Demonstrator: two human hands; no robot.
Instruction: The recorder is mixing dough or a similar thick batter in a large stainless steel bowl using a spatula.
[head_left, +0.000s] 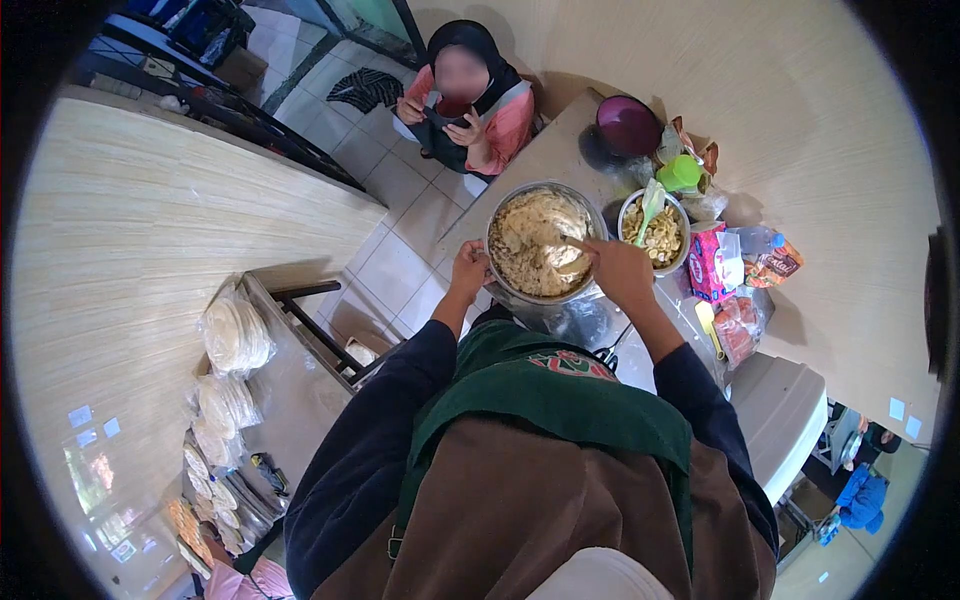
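A large metal bowl (493, 264) holds a pale, lumpy mixture (536, 225) with darker bits at its lower left. My left hand (471, 268) grips the bowl's left rim. In my right hand (621, 271) is the handle of a stirring utensil (576, 243), its far end down in the mixture; its head is mostly hidden. Just right of the bowl stands a smaller metal bowl (685, 238) of yellowish chunks (661, 238), with a light green spatula (652, 202) resting in it.
On the table (525, 159) are a purple bowl (628, 126), a green cup (679, 173), a tissue pack (706, 264), a plastic bottle (757, 240) and a yellow scraper (706, 321). A co-worker (472, 112) sits beyond, holding a dark cup. Bagged flatbreads (234, 334) lie on the left table.
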